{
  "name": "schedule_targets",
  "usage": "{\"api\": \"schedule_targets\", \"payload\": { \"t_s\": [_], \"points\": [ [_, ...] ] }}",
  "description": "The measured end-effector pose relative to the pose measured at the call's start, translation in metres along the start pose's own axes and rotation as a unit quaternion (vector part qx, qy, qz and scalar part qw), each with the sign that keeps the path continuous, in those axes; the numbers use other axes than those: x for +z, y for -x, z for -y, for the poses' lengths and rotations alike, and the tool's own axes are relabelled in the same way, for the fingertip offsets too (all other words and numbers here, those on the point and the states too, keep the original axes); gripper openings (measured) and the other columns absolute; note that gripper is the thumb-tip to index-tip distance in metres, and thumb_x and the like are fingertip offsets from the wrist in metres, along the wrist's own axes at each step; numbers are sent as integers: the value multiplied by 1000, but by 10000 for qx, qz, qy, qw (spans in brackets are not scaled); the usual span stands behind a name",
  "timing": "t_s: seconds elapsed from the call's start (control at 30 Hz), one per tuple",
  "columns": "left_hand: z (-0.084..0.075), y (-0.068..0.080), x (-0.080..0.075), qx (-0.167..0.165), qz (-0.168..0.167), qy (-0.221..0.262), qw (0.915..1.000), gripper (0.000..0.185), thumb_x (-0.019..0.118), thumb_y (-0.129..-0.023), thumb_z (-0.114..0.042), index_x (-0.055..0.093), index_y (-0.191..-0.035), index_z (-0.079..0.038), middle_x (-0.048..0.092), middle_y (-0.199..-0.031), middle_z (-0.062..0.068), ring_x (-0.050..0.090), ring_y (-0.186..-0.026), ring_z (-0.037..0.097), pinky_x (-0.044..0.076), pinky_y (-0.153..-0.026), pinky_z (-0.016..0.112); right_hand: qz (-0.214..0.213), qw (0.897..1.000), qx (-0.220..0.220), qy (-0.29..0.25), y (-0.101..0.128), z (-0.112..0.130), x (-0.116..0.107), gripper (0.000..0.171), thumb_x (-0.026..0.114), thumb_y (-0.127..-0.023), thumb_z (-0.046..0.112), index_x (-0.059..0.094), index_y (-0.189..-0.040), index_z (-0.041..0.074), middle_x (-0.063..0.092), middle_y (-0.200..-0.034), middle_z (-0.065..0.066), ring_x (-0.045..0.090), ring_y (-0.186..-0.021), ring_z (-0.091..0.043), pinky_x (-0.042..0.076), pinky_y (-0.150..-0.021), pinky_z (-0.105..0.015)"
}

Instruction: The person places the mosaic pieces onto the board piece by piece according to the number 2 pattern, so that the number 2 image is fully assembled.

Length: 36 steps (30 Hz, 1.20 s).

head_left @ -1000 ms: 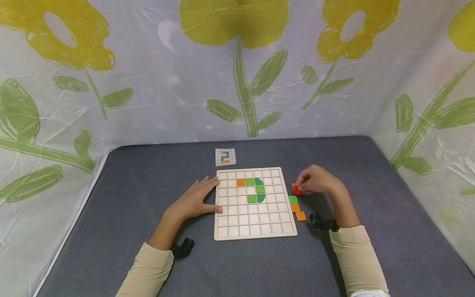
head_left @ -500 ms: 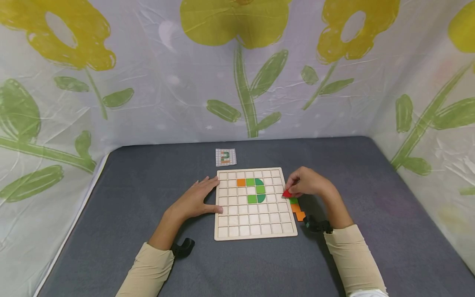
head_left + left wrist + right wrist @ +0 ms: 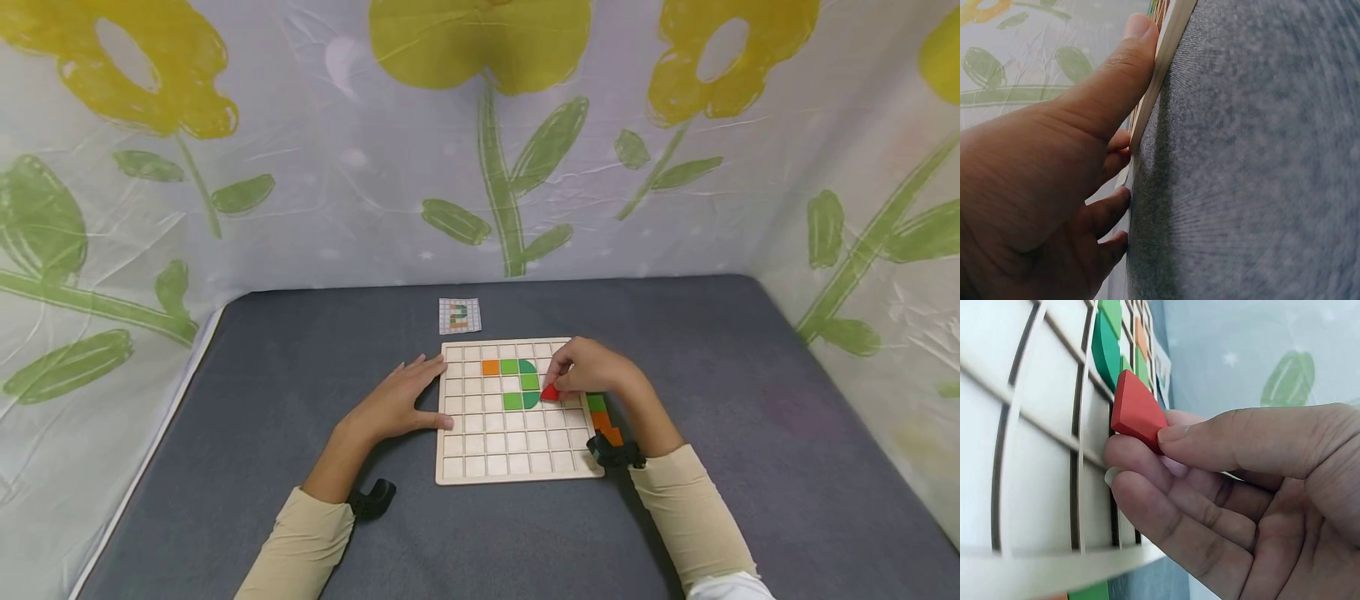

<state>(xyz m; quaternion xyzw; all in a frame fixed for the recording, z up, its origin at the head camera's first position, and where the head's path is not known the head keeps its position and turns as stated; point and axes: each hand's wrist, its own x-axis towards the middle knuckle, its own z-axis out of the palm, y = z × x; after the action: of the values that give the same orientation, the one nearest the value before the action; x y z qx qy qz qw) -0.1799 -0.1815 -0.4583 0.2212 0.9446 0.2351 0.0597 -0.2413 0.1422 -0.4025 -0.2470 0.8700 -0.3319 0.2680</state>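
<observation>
A wooden grid board [image 3: 480, 443] lies on the dark cloth, with an orange square tile [image 3: 491, 367], several light green square tiles [image 3: 529, 382] and dark green quarter-round tiles [image 3: 531, 400] set in its cells. My right hand [image 3: 588, 367] is over the board's right part and pinches a red quarter-round tile [image 3: 1138, 411] between thumb and fingers, just right of the lower dark green one. My left hand [image 3: 393, 402] rests at the board's left edge, fingers spread, its thumb [image 3: 1116, 78] on the rim.
A small printed pattern card [image 3: 460, 316] lies behind the board. Along the board's right edge are a green tile [image 3: 596, 402] and orange tiles [image 3: 602, 421], partly hidden by the right arm. A flower-printed curtain [image 3: 300, 167] stands behind the table.
My right hand has lifted the red tile from beside the board's right edge and carried it left over the board. The left hand has stayed in place.
</observation>
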Motion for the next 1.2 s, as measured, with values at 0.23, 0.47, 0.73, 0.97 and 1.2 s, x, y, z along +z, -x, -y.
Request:
{"api": "schedule_targets", "payload": {
  "t_s": [0.23, 0.47, 0.73, 0.97, 1.2],
  "points": [
    [-1, 1, 1, -10, -28, 107, 9999, 97, 66, -69, -61, 28, -143, -12, 27, -145, 5, 16, -134, 28, 12, -106, 50, 39, 9998, -193, -99, -8, 9, 6, 10, 60, -83, -1, 69, -82, 4, 64, -79, -6, 62, -64, -27, 51, -59, -37],
    [0, 0, 1, 21, -37, 42, 10000, 97, 66, -68, -61, 28, -143, -12, 28, -145, 3, 16, -134, 27, 12, -106, 49, -13, 9997, -188, -134, -20, 19, 14, 10, 61, -81, -2, 69, -80, 3, 65, -74, -6, 63, -64, -25, 52, -59, -36],
    [-1, 0, 0, -30, 7, -4, 10000, 97, 65, -68, -62, 28, -143, -12, 28, -145, 4, 16, -134, 27, 11, -106, 49, 107, 9993, -337, -82, -36, 33, 30, 12, 60, -80, -4, 69, -77, 3, 65, -71, -7, 61, -63, -25, 51, -54, -29],
    [-2, 0, 0, -54, 8, -29, 10000, 96, 65, -69, -61, 29, -142, -12, 28, -144, 3, 16, -134, 27, 12, -106, 50, 4, 9970, -656, 419, -45, 44, 42, 13, 60, -78, -3, 69, -75, 6, 62, -67, 0, 53, -57, -16, 45, -52, -25],
    [-3, 0, -1, -59, 18, -6, 10000, 96, 65, -68, -62, 30, -142, -11, 28, -144, 6, 17, -134, 28, 12, -106, 50, -260, 9926, -705, 951, -49, 50, 50, 15, 61, -75, -1, 69, -71, 11, 59, -64, 6, 51, -59, -13, 43, -54, -26]
  ]
}}
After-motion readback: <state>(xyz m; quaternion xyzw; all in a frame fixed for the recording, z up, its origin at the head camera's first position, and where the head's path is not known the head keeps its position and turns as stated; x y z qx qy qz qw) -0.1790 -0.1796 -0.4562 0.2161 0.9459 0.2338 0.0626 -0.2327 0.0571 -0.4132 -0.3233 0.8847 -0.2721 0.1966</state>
